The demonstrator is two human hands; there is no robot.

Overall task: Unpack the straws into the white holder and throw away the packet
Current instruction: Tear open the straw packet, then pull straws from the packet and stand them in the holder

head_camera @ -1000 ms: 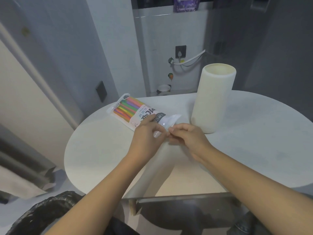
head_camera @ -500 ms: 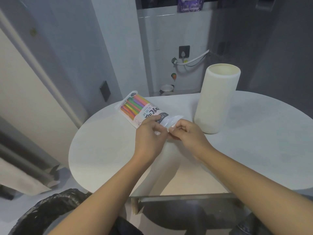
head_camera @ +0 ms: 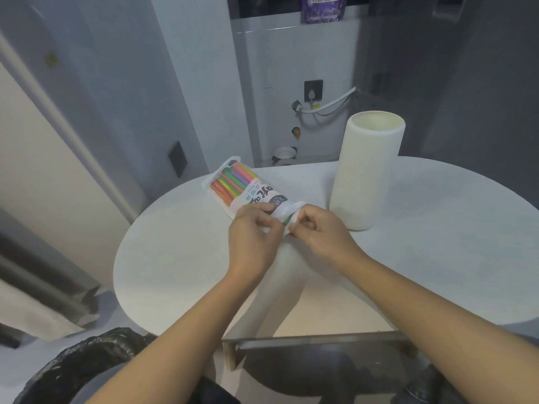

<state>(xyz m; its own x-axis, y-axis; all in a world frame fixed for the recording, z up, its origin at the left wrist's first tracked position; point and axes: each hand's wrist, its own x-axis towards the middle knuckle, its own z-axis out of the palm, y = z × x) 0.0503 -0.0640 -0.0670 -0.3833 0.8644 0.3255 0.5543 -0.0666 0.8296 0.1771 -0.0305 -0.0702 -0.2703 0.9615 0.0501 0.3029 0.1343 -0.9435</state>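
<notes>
Packet [head_camera: 246, 189]: lies flat on white table [head_camera: 175, 258], coloured straws [head_camera: 230, 182] inside, left of holder. Near end pinched by left hand [head_camera: 253, 237] and right hand [head_camera: 318, 231], fingers closed on plastic edge. Holder [head_camera: 366, 173]: upright, white, just beside right hand. Bin bag [head_camera: 87, 363]: black, floor, lower left.

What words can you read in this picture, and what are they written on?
Straw packet: big dark characters and smaller print on its label, too blurred and tilted to read; the hands cover its near end.
Purple bag on the ledge at the top: a green strip and pale lettering, too small and blurred to read.
White holder: no writing showing.
So nothing here can be quoted word for word.
</notes>
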